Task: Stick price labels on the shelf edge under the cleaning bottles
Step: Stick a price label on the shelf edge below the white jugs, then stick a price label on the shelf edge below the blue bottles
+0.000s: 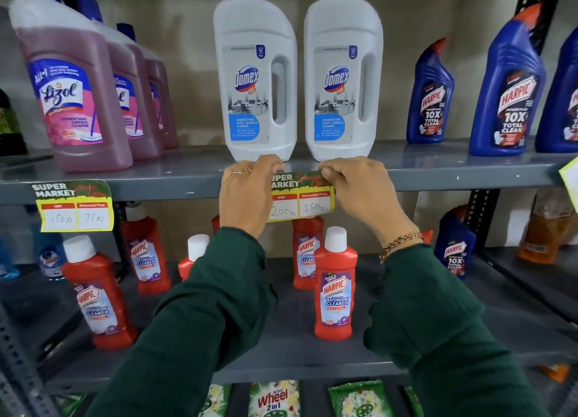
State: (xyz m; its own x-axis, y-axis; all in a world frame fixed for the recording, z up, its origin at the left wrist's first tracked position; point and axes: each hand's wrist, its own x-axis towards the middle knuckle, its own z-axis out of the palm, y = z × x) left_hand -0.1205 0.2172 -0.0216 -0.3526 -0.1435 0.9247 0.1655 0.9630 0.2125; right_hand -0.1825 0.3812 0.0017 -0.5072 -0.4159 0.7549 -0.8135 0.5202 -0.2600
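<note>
Both hands pinched a glossy paper price label (pixel 300 197) — left hand (pixel 245 194) at its left end, right hand (pixel 356 188) at its top right — against the grey metal shelf edge (pixel 175 188), under two white plastic Domex bottles (pixel 256 78). It was yellow-bordered, handwritten 200 and 160.

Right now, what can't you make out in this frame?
- Head view: left end of the label, covered by the left hand; the first letters of its header are hidden.
- Whether the label is stuck to the shelf edge: both hands, including the right hand, cover its top corners.
- Yellow tag at right: cut off by the frame edge.
- Domex bottle caps: cut off at top.
- Small print on the Lizol label: blurred.
</note>
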